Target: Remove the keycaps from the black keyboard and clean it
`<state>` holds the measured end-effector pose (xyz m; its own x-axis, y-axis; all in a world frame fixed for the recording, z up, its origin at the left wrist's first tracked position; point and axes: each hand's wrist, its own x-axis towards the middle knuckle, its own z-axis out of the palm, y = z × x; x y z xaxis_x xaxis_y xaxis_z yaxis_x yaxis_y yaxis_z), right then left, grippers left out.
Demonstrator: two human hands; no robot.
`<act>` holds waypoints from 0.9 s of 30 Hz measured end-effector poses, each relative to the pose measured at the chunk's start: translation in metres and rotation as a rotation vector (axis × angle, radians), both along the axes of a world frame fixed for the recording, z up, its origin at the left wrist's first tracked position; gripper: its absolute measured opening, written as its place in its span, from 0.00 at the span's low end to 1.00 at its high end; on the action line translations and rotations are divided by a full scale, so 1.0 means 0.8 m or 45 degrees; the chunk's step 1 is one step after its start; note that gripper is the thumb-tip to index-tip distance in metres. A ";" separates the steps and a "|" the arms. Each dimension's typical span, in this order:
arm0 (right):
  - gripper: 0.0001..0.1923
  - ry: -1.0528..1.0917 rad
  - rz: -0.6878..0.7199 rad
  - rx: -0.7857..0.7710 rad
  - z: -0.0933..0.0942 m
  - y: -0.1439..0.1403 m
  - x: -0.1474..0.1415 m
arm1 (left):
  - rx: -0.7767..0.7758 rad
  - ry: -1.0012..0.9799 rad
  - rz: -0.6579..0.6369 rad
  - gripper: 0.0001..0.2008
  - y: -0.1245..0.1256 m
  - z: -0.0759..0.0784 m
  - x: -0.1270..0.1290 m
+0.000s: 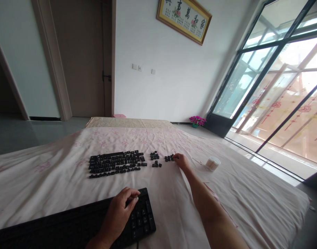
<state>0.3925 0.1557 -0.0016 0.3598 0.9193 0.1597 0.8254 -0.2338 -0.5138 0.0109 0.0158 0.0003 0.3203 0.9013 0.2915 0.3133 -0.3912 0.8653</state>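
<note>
My right hand [181, 161] reaches out over the bed, its fingertips pinched at a black keycap [172, 157] at the end of a small cluster. To its left lie several more loose keycaps [155, 156] in small groups and a large block of keycaps [114, 162] laid out in rows. Closer to me, a black keyboard [70, 221] lies at a slant; its left and middle parts look bare, while keys show on the number pad [141, 221]. My left hand [122, 209] is over the keyboard's right part, thumb and fingers drawn together; anything between them is hidden.
Right of my right hand stands a clear round tub of cotton swabs [212, 163], with a loose swab [197, 161] beside it. A wrinkled pink floral sheet [179, 207] covers the bed. Beyond are a flower pot [197, 121], a door [80, 58] and a glass door [272, 79].
</note>
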 end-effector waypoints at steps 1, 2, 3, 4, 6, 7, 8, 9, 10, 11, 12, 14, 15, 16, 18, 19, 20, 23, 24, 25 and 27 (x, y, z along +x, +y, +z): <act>0.11 0.002 0.002 -0.001 0.000 0.000 0.000 | 0.000 0.001 0.000 0.08 0.000 0.000 0.000; 0.12 0.004 0.003 -0.003 0.000 0.000 0.000 | 0.001 0.004 0.000 0.08 0.000 -0.001 0.000; 0.12 0.006 0.004 -0.004 0.000 0.000 0.001 | 0.002 0.009 -0.003 0.08 0.000 -0.001 0.000; 0.12 0.007 0.003 -0.007 -0.001 0.001 0.001 | 0.004 0.016 -0.005 0.08 0.000 -0.001 0.000; 0.12 0.009 0.000 -0.011 -0.002 0.002 0.002 | 0.008 0.033 -0.011 0.08 0.000 0.000 0.000; 0.13 0.009 -0.003 -0.012 -0.003 0.003 0.002 | 0.009 0.042 -0.013 0.08 0.000 0.000 0.000; 0.13 0.009 -0.005 -0.011 -0.004 0.004 0.003 | 0.011 0.049 -0.014 0.08 0.000 0.001 0.000; 0.13 0.009 -0.007 -0.007 -0.004 0.005 0.003 | 0.012 0.054 -0.015 0.07 0.000 0.001 0.000; 0.13 0.009 -0.010 -0.001 -0.004 0.005 0.003 | 0.012 0.055 -0.014 0.07 0.000 0.002 0.000; 0.13 0.009 -0.013 0.009 -0.004 0.004 0.002 | 0.012 0.055 -0.014 0.07 0.000 0.003 0.000; 0.13 0.009 -0.018 0.021 -0.003 0.003 0.002 | 0.013 0.052 -0.011 0.07 0.000 0.003 0.000; 0.13 0.013 -0.030 0.049 0.001 -0.002 0.000 | 0.013 0.044 -0.011 0.07 0.000 0.003 0.000; 0.13 0.018 -0.038 0.065 0.003 -0.007 -0.002 | 0.015 0.038 -0.010 0.07 0.000 0.004 0.000; 0.12 0.024 -0.044 0.082 0.006 -0.012 -0.004 | 0.018 0.031 -0.006 0.07 -0.001 0.004 0.000; 0.13 0.044 -0.045 0.116 0.013 -0.023 -0.011 | 0.029 0.017 0.003 0.08 -0.001 0.004 0.000; 0.15 0.060 -0.037 0.133 0.016 -0.028 -0.016 | 0.038 0.010 0.010 0.08 -0.001 0.005 -0.001; 0.17 0.081 -0.020 0.147 0.018 -0.034 -0.021 | 0.045 0.006 0.010 0.08 -0.002 0.005 -0.001; 0.24 0.165 0.067 0.182 0.023 -0.050 -0.044 | 0.066 -0.004 0.011 0.08 -0.002 0.006 -0.002; 0.26 0.195 0.102 0.188 0.024 -0.056 -0.053 | 0.072 -0.006 0.012 0.08 -0.002 0.006 -0.003; 0.28 0.223 0.137 0.190 0.025 -0.064 -0.063 | 0.076 -0.005 0.012 0.08 -0.002 0.006 -0.003; 0.31 0.281 0.227 0.188 0.029 -0.082 -0.086 | 0.082 0.001 0.013 0.08 -0.003 0.006 -0.004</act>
